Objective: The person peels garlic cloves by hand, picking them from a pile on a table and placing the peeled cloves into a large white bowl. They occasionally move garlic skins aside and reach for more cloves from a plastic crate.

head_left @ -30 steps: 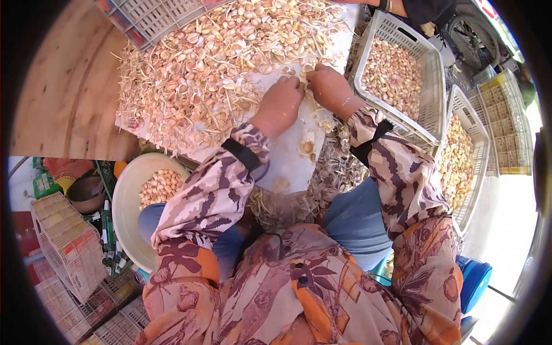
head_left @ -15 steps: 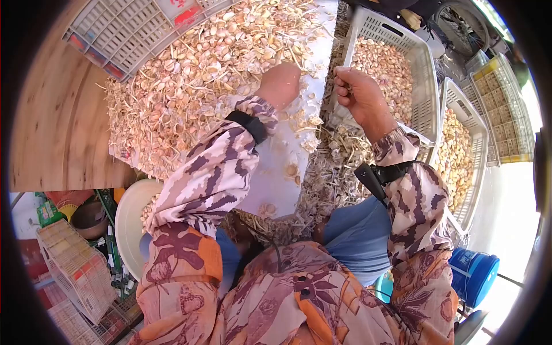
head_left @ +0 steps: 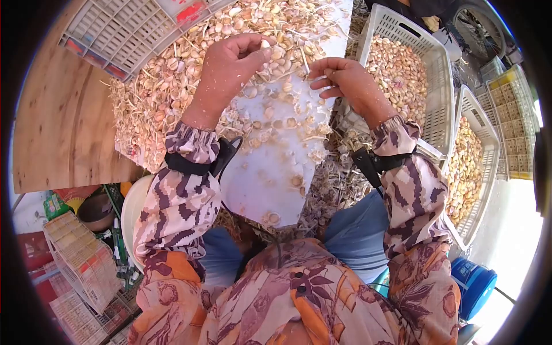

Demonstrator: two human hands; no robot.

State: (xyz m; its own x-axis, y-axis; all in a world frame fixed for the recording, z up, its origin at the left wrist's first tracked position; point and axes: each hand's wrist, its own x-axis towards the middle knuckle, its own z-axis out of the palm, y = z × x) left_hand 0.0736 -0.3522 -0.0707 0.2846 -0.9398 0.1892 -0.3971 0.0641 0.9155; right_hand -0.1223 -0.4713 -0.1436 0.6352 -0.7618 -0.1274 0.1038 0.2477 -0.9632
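My left hand (head_left: 230, 69) is over the heap of garlic cloves (head_left: 172, 86), with a pale garlic clove (head_left: 265, 43) pinched between thumb and forefinger. To its right, my right hand (head_left: 348, 83) is above the right edge of the white board (head_left: 259, 184). Its thumb and forefinger close at the end of a thin, pale garlic stalk (head_left: 305, 59); the other fingers are loosely curled. Loose cloves and bits of skin lie on the board below and between both hands.
On the right stand a white crate of cloves (head_left: 440, 86) and a second crate (head_left: 480, 149). Dry husks (head_left: 339, 184) cover the ground beside the board. A grey crate (head_left: 121, 34) sits upper left, a pale tub (head_left: 135, 213) lower left, and a blue bucket (head_left: 477, 287) lower right.
My left hand has moved left and up, and a clove now shows in its fingers. My right hand has moved left, from the crate's edge to over the board.
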